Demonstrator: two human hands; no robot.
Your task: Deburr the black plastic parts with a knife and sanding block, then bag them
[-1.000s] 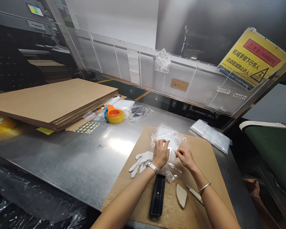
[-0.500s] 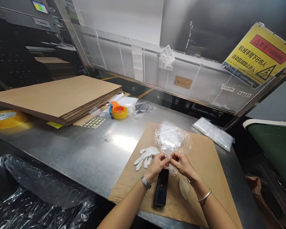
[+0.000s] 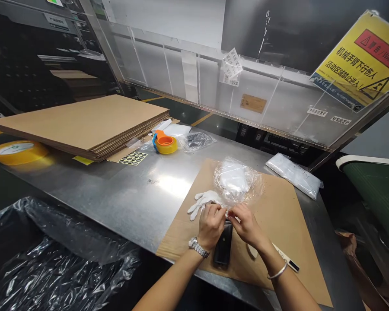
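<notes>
My left hand (image 3: 212, 222) and my right hand (image 3: 244, 220) are close together, fingertips pinched on the edge of a thin clear plastic bag (image 3: 227, 214). Most of that bag is hidden by the fingers. Just below them a long black tray-like part (image 3: 223, 248) lies on the cardboard sheet (image 3: 288, 224), its surface now glossy; whether film covers it I cannot tell. A white glove (image 3: 202, 201) lies beyond my left hand. Past both hands rests a crumpled clear bag with white contents (image 3: 235, 177). Partly under my right forearm are a pale oval piece (image 3: 252, 251) and a pale strip with a black end (image 3: 287, 258).
Stacked cardboard (image 3: 84, 123) covers the table's far left, beside a yellow tape roll (image 3: 17, 152). An orange tape dispenser (image 3: 165, 142), a sticker sheet (image 3: 133, 158) and a bagged dark item (image 3: 197, 141) lie nearby. A plastic packet (image 3: 294, 175) is at right; a black-lined bin (image 3: 61, 259) stands lower left.
Both hands remain pinched together; the left has turned so its back shows more. The black part's surface looks shinier. The view has shifted slightly, and the pale strip under my right forearm shows more.
</notes>
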